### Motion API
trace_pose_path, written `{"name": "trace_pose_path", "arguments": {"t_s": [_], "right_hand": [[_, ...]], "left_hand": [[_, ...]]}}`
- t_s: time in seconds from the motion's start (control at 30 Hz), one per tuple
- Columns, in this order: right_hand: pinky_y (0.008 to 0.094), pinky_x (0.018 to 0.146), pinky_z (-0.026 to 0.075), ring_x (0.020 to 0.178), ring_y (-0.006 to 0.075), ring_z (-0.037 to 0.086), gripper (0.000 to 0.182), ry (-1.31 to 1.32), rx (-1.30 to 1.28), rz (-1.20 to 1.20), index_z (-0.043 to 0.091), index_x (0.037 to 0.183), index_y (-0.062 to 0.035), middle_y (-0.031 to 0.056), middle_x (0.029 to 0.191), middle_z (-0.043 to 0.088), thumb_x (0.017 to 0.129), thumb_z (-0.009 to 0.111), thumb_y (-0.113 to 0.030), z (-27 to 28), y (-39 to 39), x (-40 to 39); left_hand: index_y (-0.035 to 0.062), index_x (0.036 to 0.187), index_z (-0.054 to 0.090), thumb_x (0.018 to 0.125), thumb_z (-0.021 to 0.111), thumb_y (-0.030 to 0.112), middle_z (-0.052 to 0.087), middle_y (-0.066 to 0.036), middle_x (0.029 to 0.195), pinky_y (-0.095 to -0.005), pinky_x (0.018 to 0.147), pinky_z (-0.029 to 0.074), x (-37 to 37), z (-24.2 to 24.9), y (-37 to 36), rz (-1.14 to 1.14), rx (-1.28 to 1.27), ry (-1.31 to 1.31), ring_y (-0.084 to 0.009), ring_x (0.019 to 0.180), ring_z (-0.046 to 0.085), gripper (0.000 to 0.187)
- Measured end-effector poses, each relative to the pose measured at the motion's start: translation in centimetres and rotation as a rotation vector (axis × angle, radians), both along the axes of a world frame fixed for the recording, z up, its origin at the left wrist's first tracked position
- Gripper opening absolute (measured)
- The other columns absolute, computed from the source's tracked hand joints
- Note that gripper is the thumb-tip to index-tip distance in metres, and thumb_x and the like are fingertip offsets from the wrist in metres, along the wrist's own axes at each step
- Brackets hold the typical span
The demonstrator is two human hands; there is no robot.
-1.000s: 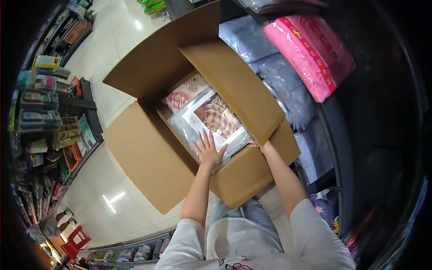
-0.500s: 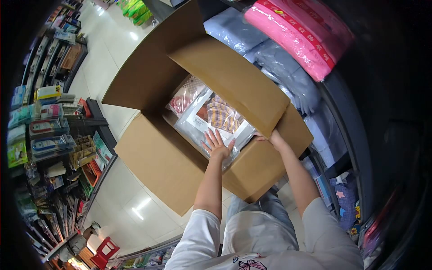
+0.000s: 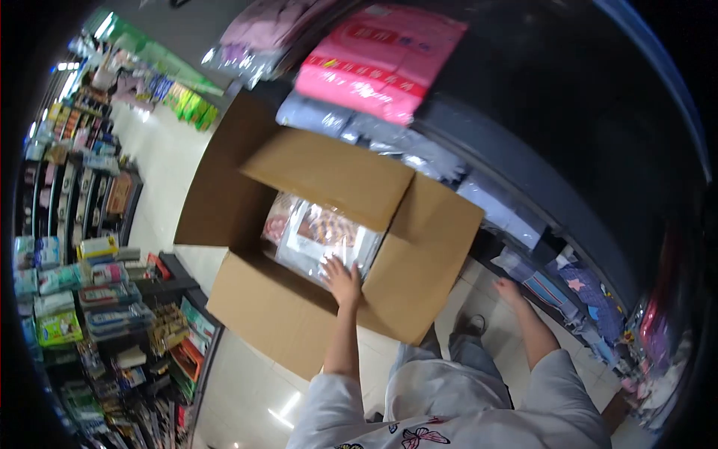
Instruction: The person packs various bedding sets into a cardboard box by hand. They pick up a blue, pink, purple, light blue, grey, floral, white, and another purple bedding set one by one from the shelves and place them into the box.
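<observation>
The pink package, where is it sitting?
In the head view, the pink package lies on the dark shelf at the top, above grey packs behind the open cardboard box.

Open cardboard box (image 3: 299, 314) on the floor (image 3: 161, 161), directly ahead. Inside it, a plastic-wrapped packet (image 3: 321, 239), with the left hand (image 3: 342, 278) flat on its near edge. Right hand (image 3: 507, 288) apart, right of the box, near low shelves (image 3: 568, 292). Behind the box, stacked bundles (image 3: 378, 63) on a shelf. Left across the aisle, racks of goods (image 3: 82, 292).
</observation>
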State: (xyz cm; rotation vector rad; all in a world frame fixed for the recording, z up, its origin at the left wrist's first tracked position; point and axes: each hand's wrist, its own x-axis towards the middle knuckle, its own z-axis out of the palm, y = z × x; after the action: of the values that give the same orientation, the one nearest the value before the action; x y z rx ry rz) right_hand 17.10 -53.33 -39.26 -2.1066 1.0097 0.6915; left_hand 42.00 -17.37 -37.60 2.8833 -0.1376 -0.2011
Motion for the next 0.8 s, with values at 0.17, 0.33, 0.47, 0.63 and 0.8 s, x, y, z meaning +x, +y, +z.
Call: {"name": "trace_pose_path", "arguments": {"t_s": [0.17, 0.33, 0.47, 0.63, 0.8], "right_hand": [[0.031, 0.065, 0.045, 0.071, 0.0186, 0.057, 0.024, 0.036, 0.096, -0.396, 0.057, 0.085, -0.0052, 0.0074, 0.076, 0.06, 0.078, 0.05, -0.027, -1.9, -0.4, -17.7], [0.0298, 0.061, 0.046, 0.066, 0.0165, 0.058, 0.027, 0.153, 0.187, -0.387, 0.059, 0.084, -0.0055, 0.0068, 0.078, 0.061, 0.078, 0.046, -0.029, -3.0, 4.8, -32.3], [0.0347, 0.066, 0.045, 0.071, 0.0231, 0.058, 0.034, 0.0, 0.262, -0.243, 0.06, 0.083, -0.0045, 0.0121, 0.08, 0.06, 0.08, 0.041, -0.033, -2.3, 7.1, -39.4], [0.0344, 0.07, 0.044, 0.081, 0.0266, 0.057, 0.027, -0.182, 0.019, -0.233, 0.057, 0.089, -0.0053, 0.0157, 0.087, 0.058, 0.081, 0.042, -0.026, 2.6, 4.3, -41.9], [0.0315, 0.073, 0.042, 0.082, 0.0261, 0.055, 0.023, -0.707, -0.594, -0.763, 0.053, 0.096, -0.0032, 0.0154, 0.086, 0.057, 0.083, 0.044, -0.021, 16.8, -4.9, -39.2]], "left_hand": [[-0.0044, 0.109, 0.041, 0.071, 0.05, -0.001, 0.04, -0.024, 0.112, -0.0415, 0.092, 0.027, -7.3, 3.8, -1.3, 0.083, -0.463, -0.545, -0.0368, 0.107, 0.036, 0.04], [0.0069, 0.079, 0.057, 0.066, 0.045, -0.008, 0.054, -0.008, 0.088, -0.0344, 0.07, 0.04, -17.4, 6.6, -6.4, -0.209, -0.558, -0.296, -0.0259, 0.082, 0.05, 0.023], [0.0064, 0.072, 0.055, 0.059, 0.049, -0.005, 0.055, -0.007, 0.084, -0.0325, 0.065, 0.043, -24.1, 7.8, -14.2, -0.685, -0.637, -0.136, -0.0244, 0.077, 0.052, 0.018], [0.0054, 0.078, 0.053, 0.054, 0.052, -0.003, 0.054, -0.007, 0.089, -0.0354, 0.067, 0.042, -30.1, 11.2, -24.3, -1.138, -0.61, -0.041, -0.0259, 0.085, 0.05, 0.025], [0.0051, 0.08, 0.053, 0.063, 0.048, 0.0, 0.053, -0.008, 0.09, -0.0354, 0.069, 0.042, -35.6, 20.4, -31.8, -1.181, -0.922, -0.052, -0.0253, 0.085, 0.05, 0.018]]}}
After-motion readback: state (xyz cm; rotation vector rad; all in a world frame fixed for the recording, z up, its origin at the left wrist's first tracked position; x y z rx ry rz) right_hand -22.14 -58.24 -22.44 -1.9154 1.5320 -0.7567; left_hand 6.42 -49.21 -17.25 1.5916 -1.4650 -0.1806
